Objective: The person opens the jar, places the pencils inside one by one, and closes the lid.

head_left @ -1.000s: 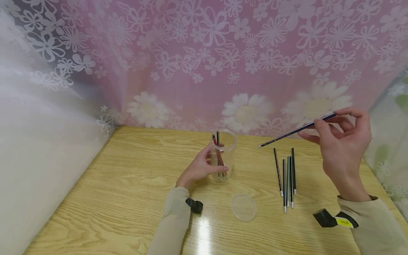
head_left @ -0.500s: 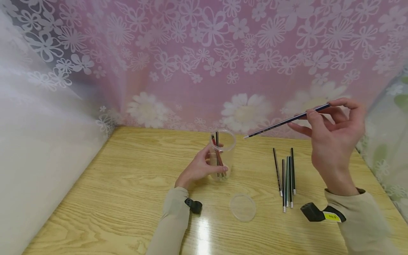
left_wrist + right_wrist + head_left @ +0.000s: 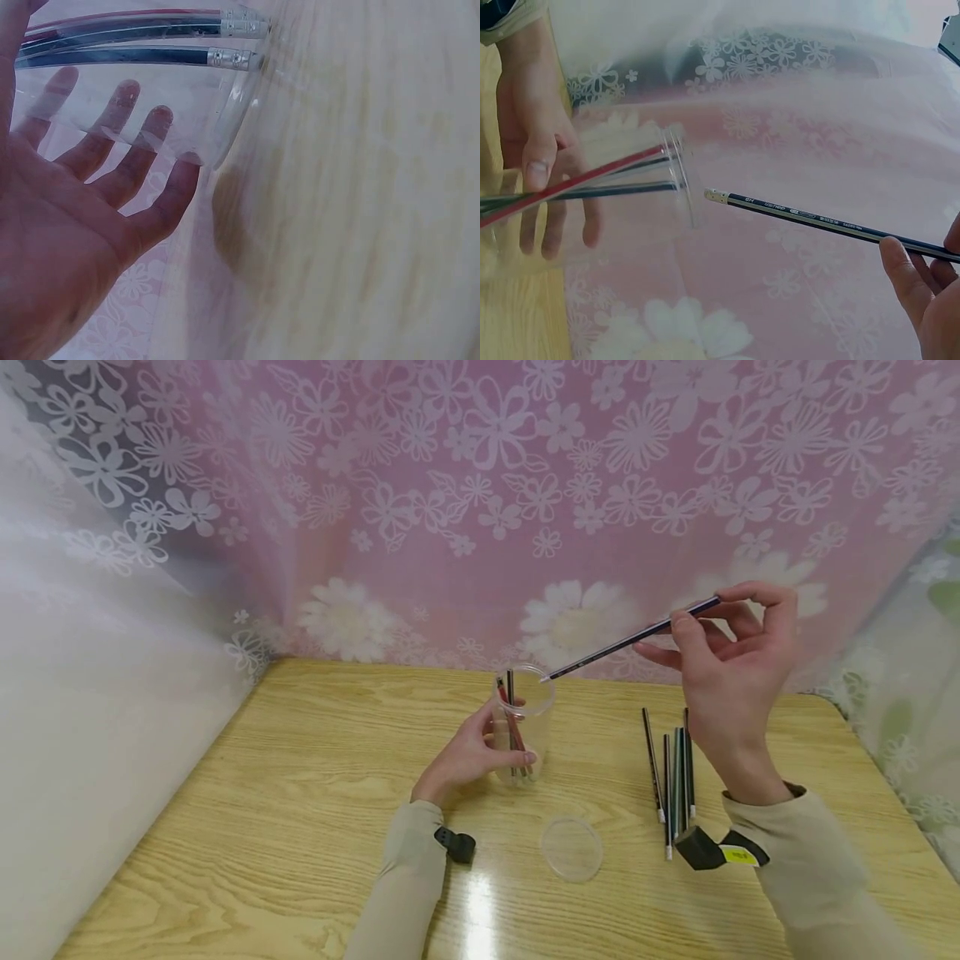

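Note:
My left hand (image 3: 468,752) grips a clear plastic jar (image 3: 542,735) standing on the table, fingers behind it and thumb across its front. Inside lean a red pencil (image 3: 607,174) and dark pencils (image 3: 127,58), eraser ends down at the jar's bottom. Up on the right, my right hand (image 3: 738,672) pinches a dark striped pencil (image 3: 622,649) near its far end. That pencil slants down to the left, its eraser tip right at the jar's open rim. In the right wrist view the eraser end (image 3: 717,196) points at the mouth of the jar.
Several dark pencils (image 3: 652,764) lie side by side on the wood-grain table (image 3: 300,827), partly behind the right wrist. A round clear lid (image 3: 572,849) lies flat in front of the jar. A pink flowered curtain (image 3: 450,568) hangs along the table's back edge.
My right hand has moved left with the pencil, bringing its eraser end from well right of the jar to the rim. The left hand and jar have stayed in place.

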{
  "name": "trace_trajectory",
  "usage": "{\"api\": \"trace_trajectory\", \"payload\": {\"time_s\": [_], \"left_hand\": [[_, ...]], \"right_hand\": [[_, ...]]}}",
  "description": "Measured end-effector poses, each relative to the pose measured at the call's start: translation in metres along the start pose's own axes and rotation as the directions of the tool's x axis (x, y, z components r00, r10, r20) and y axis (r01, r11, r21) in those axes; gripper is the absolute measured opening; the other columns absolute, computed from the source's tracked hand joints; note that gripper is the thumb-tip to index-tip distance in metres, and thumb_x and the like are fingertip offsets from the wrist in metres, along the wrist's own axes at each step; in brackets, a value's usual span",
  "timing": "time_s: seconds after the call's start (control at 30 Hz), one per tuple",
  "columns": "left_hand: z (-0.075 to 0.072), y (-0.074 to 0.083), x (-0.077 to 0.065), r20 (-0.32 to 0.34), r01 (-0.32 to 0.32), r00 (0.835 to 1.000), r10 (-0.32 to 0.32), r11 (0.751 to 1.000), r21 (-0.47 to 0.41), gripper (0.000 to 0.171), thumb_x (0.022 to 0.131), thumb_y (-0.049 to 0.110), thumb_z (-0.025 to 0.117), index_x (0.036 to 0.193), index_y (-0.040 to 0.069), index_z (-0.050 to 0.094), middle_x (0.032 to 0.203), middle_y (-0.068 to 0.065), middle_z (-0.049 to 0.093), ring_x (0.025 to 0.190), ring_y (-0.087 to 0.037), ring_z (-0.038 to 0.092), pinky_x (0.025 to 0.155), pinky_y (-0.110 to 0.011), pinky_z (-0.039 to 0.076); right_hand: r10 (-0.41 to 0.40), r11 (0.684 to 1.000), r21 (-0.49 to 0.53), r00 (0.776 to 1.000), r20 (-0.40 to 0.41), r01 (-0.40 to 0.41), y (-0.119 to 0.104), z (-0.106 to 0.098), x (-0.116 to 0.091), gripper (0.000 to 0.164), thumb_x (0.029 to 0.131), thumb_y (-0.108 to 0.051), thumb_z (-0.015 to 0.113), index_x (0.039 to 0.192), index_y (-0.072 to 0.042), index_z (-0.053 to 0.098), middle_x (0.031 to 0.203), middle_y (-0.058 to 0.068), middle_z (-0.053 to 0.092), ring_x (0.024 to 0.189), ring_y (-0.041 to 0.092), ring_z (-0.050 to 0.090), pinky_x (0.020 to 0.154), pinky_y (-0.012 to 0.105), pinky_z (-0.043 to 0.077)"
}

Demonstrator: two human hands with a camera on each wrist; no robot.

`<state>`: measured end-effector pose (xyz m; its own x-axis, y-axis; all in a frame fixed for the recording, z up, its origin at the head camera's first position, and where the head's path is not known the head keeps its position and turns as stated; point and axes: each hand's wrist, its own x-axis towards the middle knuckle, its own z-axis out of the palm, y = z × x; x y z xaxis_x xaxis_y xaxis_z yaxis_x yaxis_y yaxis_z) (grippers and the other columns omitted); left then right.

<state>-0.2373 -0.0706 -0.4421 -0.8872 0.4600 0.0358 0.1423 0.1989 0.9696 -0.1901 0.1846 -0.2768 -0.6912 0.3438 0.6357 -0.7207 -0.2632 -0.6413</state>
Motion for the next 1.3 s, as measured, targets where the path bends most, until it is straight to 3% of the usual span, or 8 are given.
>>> {"api": "trace_trajectory", "payload": {"time_s": [0.2,0.53,0.77,0.97,1.3], "left_hand": [[0.001,0.0,0.0,-0.001,-0.006,1.0,0.006,1.0,-0.005,0.069,0.086,0.029,0.085,0.143,0.045,0.05,0.151,-0.007,0.053,0.14,-0.025,0.05,0.115,-0.055,0.042],[0.001,-0.001,0.001,-0.002,-0.012,1.0,0.012,1.0,0.002,0.07,0.086,0.029,0.085,0.144,0.044,0.049,0.15,-0.006,0.054,0.137,-0.025,0.052,0.115,-0.055,0.042],[0.001,0.0,0.001,0.001,0.015,1.0,-0.015,1.0,-0.017,0.072,0.085,0.03,0.086,0.145,0.046,0.048,0.15,-0.008,0.052,0.134,-0.029,0.057,0.112,-0.057,0.045],[0.0,-0.001,0.002,0.006,0.024,1.0,-0.024,0.999,-0.034,0.074,0.085,0.031,0.086,0.146,0.043,0.047,0.146,-0.009,0.053,0.127,-0.029,0.063,0.11,-0.055,0.046],[-0.001,-0.001,0.001,0.0,0.017,1.0,-0.017,0.999,-0.027,0.076,0.085,0.028,0.086,0.148,0.04,0.045,0.138,-0.017,0.059,0.128,-0.023,0.059,0.112,-0.053,0.045]], "right_hand": [[0.026,1.0,-0.016,0.998,0.054,-0.025,0.01,0.007,-0.004,0.033,0.089,0.017,0.065,0.112,-0.003,0.053,0.089,0.014,0.059,0.071,0.025,0.072,0.065,0.039,0.063],[0.071,0.989,-0.141,0.986,0.149,-0.05,0.025,0.018,-0.009,0.03,0.088,0.015,0.064,0.111,-0.002,0.054,0.092,0.01,0.058,0.078,0.022,0.067,0.066,0.033,0.063],[0.145,0.967,-0.233,0.975,0.171,-0.102,0.035,0.023,-0.01,0.032,0.09,0.014,0.062,0.109,-0.011,0.055,0.096,0.011,0.057,0.081,0.022,0.066,0.067,0.033,0.063],[0.222,0.941,-0.299,0.955,0.196,-0.157,0.048,0.024,-0.01,0.03,0.092,0.011,0.064,0.111,-0.009,0.054,0.096,0.01,0.058,0.076,0.016,0.069,0.067,0.034,0.063],[0.309,0.898,-0.394,0.917,0.251,-0.195,0.064,0.022,-0.014,0.031,0.093,0.006,0.064,0.115,-0.013,0.054,0.095,0.008,0.059,0.075,0.014,0.072,0.069,0.035,0.063]]}}
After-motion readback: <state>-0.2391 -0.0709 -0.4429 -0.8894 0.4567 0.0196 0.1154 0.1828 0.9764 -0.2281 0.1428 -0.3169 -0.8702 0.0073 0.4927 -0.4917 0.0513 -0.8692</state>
